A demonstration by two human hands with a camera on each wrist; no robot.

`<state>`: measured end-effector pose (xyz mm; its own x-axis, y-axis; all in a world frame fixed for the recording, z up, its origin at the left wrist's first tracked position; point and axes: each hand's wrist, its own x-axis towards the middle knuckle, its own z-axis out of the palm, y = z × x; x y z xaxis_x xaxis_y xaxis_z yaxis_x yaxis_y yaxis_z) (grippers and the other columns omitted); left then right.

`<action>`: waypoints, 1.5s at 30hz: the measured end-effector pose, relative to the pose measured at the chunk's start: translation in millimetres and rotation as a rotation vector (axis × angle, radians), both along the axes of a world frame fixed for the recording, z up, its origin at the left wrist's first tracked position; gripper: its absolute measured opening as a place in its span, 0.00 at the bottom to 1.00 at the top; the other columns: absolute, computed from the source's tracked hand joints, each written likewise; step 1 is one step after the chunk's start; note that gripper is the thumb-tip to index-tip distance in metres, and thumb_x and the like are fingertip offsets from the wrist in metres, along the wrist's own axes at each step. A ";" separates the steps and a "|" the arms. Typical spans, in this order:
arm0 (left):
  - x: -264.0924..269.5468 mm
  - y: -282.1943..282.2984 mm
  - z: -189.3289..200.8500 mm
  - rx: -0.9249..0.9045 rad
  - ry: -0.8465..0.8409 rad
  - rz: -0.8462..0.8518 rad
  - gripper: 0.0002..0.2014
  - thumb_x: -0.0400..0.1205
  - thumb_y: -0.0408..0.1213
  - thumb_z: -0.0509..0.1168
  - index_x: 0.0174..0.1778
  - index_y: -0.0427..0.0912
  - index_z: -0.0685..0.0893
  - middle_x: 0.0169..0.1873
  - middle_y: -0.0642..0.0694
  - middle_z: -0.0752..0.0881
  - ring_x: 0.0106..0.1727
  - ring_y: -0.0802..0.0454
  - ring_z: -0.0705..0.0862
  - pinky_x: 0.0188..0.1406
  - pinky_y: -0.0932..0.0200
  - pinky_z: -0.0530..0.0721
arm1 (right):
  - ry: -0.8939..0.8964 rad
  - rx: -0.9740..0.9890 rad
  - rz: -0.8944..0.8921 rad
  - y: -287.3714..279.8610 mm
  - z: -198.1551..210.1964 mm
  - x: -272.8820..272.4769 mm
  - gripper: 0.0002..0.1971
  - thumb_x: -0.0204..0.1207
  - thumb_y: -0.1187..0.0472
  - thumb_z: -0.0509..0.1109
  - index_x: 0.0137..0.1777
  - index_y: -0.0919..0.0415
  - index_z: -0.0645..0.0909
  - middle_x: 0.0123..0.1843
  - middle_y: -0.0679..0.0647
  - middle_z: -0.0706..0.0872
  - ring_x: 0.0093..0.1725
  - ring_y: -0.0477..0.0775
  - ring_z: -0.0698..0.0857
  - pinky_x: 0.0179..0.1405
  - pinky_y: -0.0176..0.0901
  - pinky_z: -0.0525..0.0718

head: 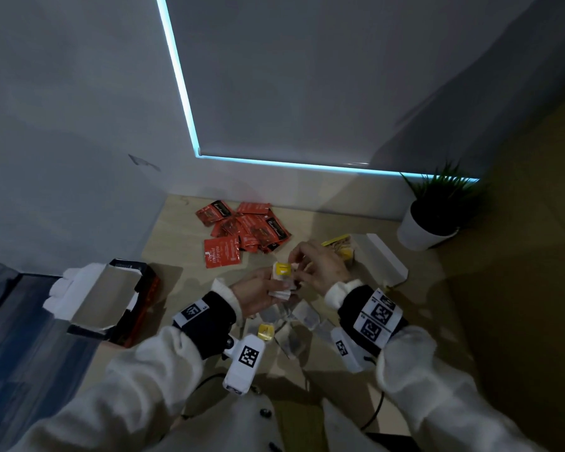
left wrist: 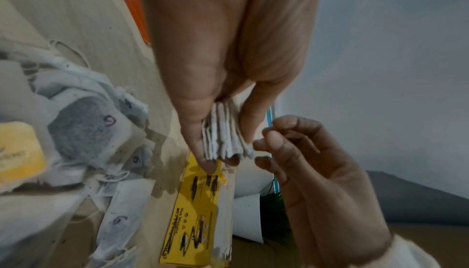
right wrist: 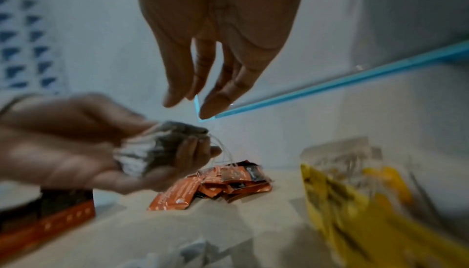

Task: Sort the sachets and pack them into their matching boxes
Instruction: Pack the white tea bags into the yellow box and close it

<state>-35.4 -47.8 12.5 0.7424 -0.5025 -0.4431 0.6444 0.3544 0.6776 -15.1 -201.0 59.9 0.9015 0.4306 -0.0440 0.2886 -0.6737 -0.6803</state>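
My left hand (head: 258, 290) grips a stack of white tea bags (head: 282, 282) with a yellow tag (head: 282, 268) on top. In the left wrist view thumb and fingers pinch the stack (left wrist: 225, 131). My right hand (head: 296, 259) hovers at the stack's far edge, its fingertips (right wrist: 213, 107) loosely apart with nothing between them. Thin strings hang from the tea bags (right wrist: 157, 147). Red sachets (head: 245, 230) lie piled at the back of the table. An open red box (head: 124, 298) stands at the left, a yellow box (head: 340, 247) behind my right hand.
Loose tea bags (head: 296, 321) and a yellow tag (head: 265, 331) lie on the table under my wrists. A white box part (head: 385, 256) sits at the right, and a potted plant (head: 428, 230) in the back right corner. Walls close off the back and left.
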 end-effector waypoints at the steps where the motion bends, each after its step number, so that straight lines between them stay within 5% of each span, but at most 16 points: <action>1: 1.1 1.1 1.7 -0.016 0.023 0.012 0.11 0.82 0.22 0.51 0.52 0.34 0.78 0.48 0.39 0.82 0.43 0.52 0.86 0.46 0.61 0.86 | -0.034 -0.057 0.064 0.9 1.8 -3.1 0.09 0.69 0.70 0.72 0.49 0.68 0.80 0.50 0.63 0.81 0.44 0.57 0.82 0.39 0.35 0.74; 4: 1.8 0.9 6.7 -0.055 0.062 0.022 0.13 0.82 0.28 0.48 0.47 0.33 0.78 0.43 0.39 0.83 0.39 0.50 0.85 0.43 0.60 0.85 | -0.069 -0.135 0.159 3.9 0.2 -9.1 0.10 0.69 0.72 0.70 0.51 0.72 0.81 0.52 0.68 0.81 0.51 0.63 0.82 0.47 0.42 0.73; 7: 0.3 -2.6 9.6 -0.020 0.052 0.031 0.14 0.81 0.37 0.51 0.44 0.36 0.82 0.35 0.43 0.88 0.35 0.51 0.87 0.38 0.60 0.86 | -0.118 -0.091 0.133 5.6 -3.7 -9.6 0.07 0.67 0.73 0.69 0.44 0.74 0.82 0.44 0.71 0.83 0.45 0.66 0.84 0.43 0.43 0.70; 12: 3.1 -4.0 6.5 0.029 0.072 0.085 0.22 0.76 0.54 0.56 0.44 0.38 0.84 0.38 0.41 0.86 0.41 0.47 0.82 0.43 0.57 0.81 | -0.168 -0.072 0.087 9.2 -5.6 -11.3 0.07 0.68 0.71 0.66 0.44 0.72 0.81 0.42 0.68 0.84 0.42 0.64 0.85 0.40 0.44 0.74; 17: 0.9 -3.5 6.1 -0.022 0.034 0.073 0.17 0.86 0.42 0.49 0.44 0.36 0.79 0.34 0.44 0.87 0.35 0.53 0.87 0.38 0.62 0.88 | -0.133 -0.055 0.177 10.0 -14.0 -20.0 0.17 0.67 0.58 0.57 0.39 0.69 0.84 0.37 0.65 0.86 0.36 0.62 0.86 0.38 0.43 0.74; 22: -1.4 2.0 2.0 0.020 -0.092 0.041 0.05 0.81 0.28 0.59 0.50 0.34 0.78 0.37 0.47 0.90 0.40 0.55 0.89 0.45 0.63 0.87 | -0.089 0.070 0.043 -1.0 -9.0 -20.7 0.09 0.71 0.68 0.63 0.44 0.70 0.84 0.42 0.65 0.88 0.42 0.64 0.87 0.41 0.42 0.79; 24: -0.4 3.5 3.5 0.056 -0.147 -0.019 0.17 0.72 0.32 0.70 0.55 0.35 0.77 0.43 0.47 0.89 0.46 0.54 0.88 0.50 0.62 0.86 | -0.052 0.169 -0.131 -10.5 -5.4 -16.6 0.08 0.73 0.72 0.66 0.51 0.67 0.81 0.47 0.62 0.87 0.44 0.63 0.85 0.39 0.33 0.78; 26: 0.1 2.0 7.2 0.123 -0.192 -0.110 0.29 0.64 0.38 0.78 0.59 0.36 0.75 0.49 0.44 0.86 0.51 0.51 0.85 0.53 0.62 0.84 | 0.087 0.221 -0.178 -18.2 -0.6 -9.4 0.18 0.72 0.72 0.70 0.62 0.64 0.76 0.53 0.60 0.84 0.45 0.59 0.83 0.42 0.31 0.78; 28: -1.2 -3.7 9.0 0.242 -0.247 -0.178 0.34 0.71 0.30 0.73 0.71 0.35 0.67 0.61 0.40 0.80 0.60 0.47 0.79 0.55 0.62 0.81 | 0.282 0.225 -0.104 -21.4 2.8 -4.0 0.25 0.70 0.71 0.72 0.68 0.65 0.72 0.54 0.63 0.80 0.50 0.59 0.81 0.47 0.43 0.81; 30: 0.0 -9.7 15.1 0.416 -0.278 -0.247 0.44 0.77 0.23 0.66 0.81 0.37 0.42 0.76 0.40 0.68 0.71 0.52 0.71 0.60 0.64 0.76 | 0.390 0.133 -0.036 -22.4 2.4 -3.5 0.26 0.70 0.70 0.73 0.68 0.66 0.73 0.54 0.64 0.79 0.52 0.57 0.79 0.45 0.46 0.80; 34: 5.1 -19.5 9.8 0.517 -0.377 -0.364 0.52 0.78 0.23 0.63 0.74 0.44 0.21 0.80 0.40 0.61 0.70 0.57 0.70 0.52 0.71 0.79 | 0.377 -0.005 0.068 -26.1 4.1 -9.0 0.20 0.70 0.66 0.74 0.62 0.69 0.78 0.49 0.58 0.83 0.48 0.55 0.81 0.35 0.30 0.78; 36: 8.2 -23.0 8.2 0.592 -0.438 -0.448 0.54 0.78 0.25 0.65 0.73 0.44 0.18 0.81 0.38 0.57 0.76 0.53 0.67 0.59 0.68 0.77 | 0.321 -0.075 0.103 -31.2 4.7 -11.7 0.19 0.71 0.66 0.73 0.62 0.67 0.79 0.52 0.57 0.85 0.51 0.55 0.82 0.38 0.29 0.77; 38: 9.4 -27.5 12.4 0.583 -0.479 -0.491 0.54 0.78 0.25 0.65 0.73 0.45 0.19 0.81 0.36 0.53 0.80 0.50 0.62 0.64 0.66 0.74 | 0.286 -0.096 0.101 -40.4 5.6 -14.2 0.18 0.71 0.67 0.74 0.61 0.64 0.80 0.54 0.56 0.86 0.54 0.54 0.83 0.40 0.25 0.77; 41: 16.1 -42.0 24.6 0.550 -0.484 -0.417 0.48 0.79 0.21 0.62 0.78 0.42 0.30 0.81 0.41 0.53 0.80 0.54 0.56 0.60 0.74 0.74 | 0.218 -0.184 -0.062 -66.0 8.9 -2.8 0.19 0.71 0.65 0.73 0.63 0.63 0.79 0.59 0.63 0.85 0.60 0.61 0.83 0.49 0.42 0.76; 45: 51.3 -59.2 25.4 0.875 -0.624 -0.334 0.43 0.73 0.49 0.64 0.81 0.39 0.53 0.80 0.39 0.60 0.80 0.43 0.62 0.74 0.54 0.67 | 0.092 -0.520 -0.177 -98.0 11.8 29.6 0.16 0.77 0.69 0.64 0.64 0.66 0.76 0.66 0.64 0.77 0.65 0.62 0.76 0.46 0.40 0.66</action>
